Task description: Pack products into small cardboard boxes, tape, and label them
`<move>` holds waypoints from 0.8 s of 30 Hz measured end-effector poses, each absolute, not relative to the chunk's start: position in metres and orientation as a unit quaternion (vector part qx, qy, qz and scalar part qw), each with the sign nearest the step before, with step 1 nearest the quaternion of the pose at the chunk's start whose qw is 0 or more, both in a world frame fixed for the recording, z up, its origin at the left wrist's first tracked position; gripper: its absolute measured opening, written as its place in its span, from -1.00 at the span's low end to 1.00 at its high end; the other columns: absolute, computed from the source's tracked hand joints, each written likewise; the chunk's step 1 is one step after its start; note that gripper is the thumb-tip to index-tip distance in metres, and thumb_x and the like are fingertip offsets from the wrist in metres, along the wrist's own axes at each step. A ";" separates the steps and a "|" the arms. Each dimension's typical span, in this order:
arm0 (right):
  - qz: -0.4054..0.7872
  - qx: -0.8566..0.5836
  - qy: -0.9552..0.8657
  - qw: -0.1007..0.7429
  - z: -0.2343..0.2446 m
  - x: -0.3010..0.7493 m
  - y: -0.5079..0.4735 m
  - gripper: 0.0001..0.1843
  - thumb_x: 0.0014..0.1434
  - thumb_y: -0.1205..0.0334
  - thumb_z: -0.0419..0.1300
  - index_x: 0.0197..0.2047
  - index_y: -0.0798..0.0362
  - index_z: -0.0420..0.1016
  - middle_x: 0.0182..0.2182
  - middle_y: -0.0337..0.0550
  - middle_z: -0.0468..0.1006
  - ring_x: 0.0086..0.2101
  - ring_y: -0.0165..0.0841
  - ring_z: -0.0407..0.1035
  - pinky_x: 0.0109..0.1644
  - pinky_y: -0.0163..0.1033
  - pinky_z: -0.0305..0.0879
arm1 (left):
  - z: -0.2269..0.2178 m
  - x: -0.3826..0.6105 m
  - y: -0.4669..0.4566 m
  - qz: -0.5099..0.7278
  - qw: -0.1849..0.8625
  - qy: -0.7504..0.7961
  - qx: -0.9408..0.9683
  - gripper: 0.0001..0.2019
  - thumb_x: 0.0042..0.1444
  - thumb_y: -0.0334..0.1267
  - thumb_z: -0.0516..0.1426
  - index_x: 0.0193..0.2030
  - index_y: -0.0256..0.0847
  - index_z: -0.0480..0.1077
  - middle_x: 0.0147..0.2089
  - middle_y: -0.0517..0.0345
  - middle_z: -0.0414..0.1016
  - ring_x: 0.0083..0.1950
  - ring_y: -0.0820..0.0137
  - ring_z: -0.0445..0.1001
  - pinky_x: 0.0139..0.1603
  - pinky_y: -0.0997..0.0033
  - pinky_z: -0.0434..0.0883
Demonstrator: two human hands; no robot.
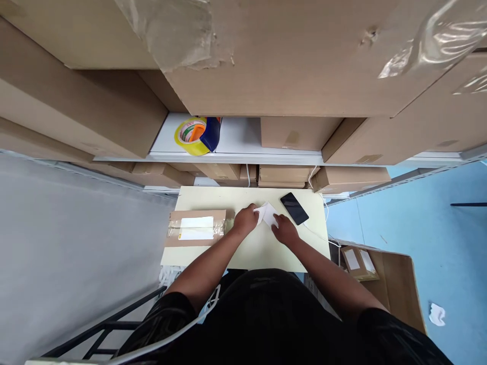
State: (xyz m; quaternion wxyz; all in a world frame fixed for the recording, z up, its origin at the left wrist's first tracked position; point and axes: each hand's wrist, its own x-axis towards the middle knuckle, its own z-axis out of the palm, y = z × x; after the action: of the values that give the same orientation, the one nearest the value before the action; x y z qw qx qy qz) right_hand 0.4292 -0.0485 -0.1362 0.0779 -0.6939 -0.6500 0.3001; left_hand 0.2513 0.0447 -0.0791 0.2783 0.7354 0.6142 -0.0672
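Between my hands, over the middle of the pale table (262, 256), is a small piece of white paper (269, 213) that looks folded or creased. My left hand (246, 219) pinches its left end. The right edge is gripped by my right hand (285, 229), fingers closed on it. Just beyond my right hand lies a black smartphone (294, 208), screen up. Left of my left hand rests a taped cardboard parcel (196, 216) with a white label (197, 228) on top.
A roll of yellow tape in a blue dispenser (198, 136) sits on the shelf (239, 139) ahead, among large cardboard boxes (289, 61). At the right, an open carton (399, 289) holds a labelled parcel (359, 262). A white cable (323, 237) crosses the table's right edge.
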 end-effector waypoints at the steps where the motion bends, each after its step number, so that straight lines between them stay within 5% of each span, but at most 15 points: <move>1: 0.288 -0.697 -0.654 0.067 -0.134 0.426 -0.035 -0.45 0.33 0.17 0.08 0.34 0.15 0.36 0.13 0.12 0.50 0.10 -0.11 0.37 0.15 -0.12 0.31 | -0.079 0.251 0.045 -0.070 0.282 0.610 0.737 -0.72 0.36 -0.18 0.03 0.10 -0.08 0.47 -0.08 0.04 0.67 -0.06 0.18 0.61 -0.14 0.32 0.42; 7: 0.137 -0.835 -0.532 0.035 -0.133 0.468 -0.007 -0.39 0.29 0.05 0.14 0.33 0.14 0.33 0.17 0.22 0.37 0.14 0.04 0.21 0.16 0.05 0.18 | -0.082 0.247 0.038 -0.078 0.305 0.587 0.746 -0.70 0.36 -0.21 0.03 0.10 -0.09 0.50 -0.03 0.04 0.66 -0.02 0.21 0.60 -0.12 0.36 0.41; 13: 0.154 -0.800 -0.580 0.013 -0.158 0.516 -0.031 -0.61 0.29 0.05 0.14 0.09 0.03 0.54 0.23 0.12 0.32 0.23 0.00 0.10 0.28 0.04 0.05 | -0.086 0.241 0.035 -0.073 0.305 0.580 0.752 -0.72 0.37 -0.19 0.02 0.05 -0.09 0.51 -0.05 0.05 0.66 -0.04 0.22 0.60 -0.16 0.36 0.39; 24: 0.188 -0.841 -0.505 0.049 -0.178 0.514 -0.024 -0.07 0.22 -0.16 0.16 0.47 0.16 0.00 0.26 0.19 0.29 0.20 0.01 0.18 0.25 0.00 0.14 | -0.084 0.243 0.028 -0.055 0.328 0.572 0.750 -0.71 0.37 -0.17 0.01 0.03 -0.10 0.53 -0.10 0.08 0.66 -0.07 0.25 0.58 -0.15 0.38 0.36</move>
State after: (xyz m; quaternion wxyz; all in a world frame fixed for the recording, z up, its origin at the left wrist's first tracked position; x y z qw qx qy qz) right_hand 0.5145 -0.0241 -0.1780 0.0486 -0.8411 -0.5048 0.1881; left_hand 0.2429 0.0278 -0.0837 0.3278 0.7499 0.5721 -0.0548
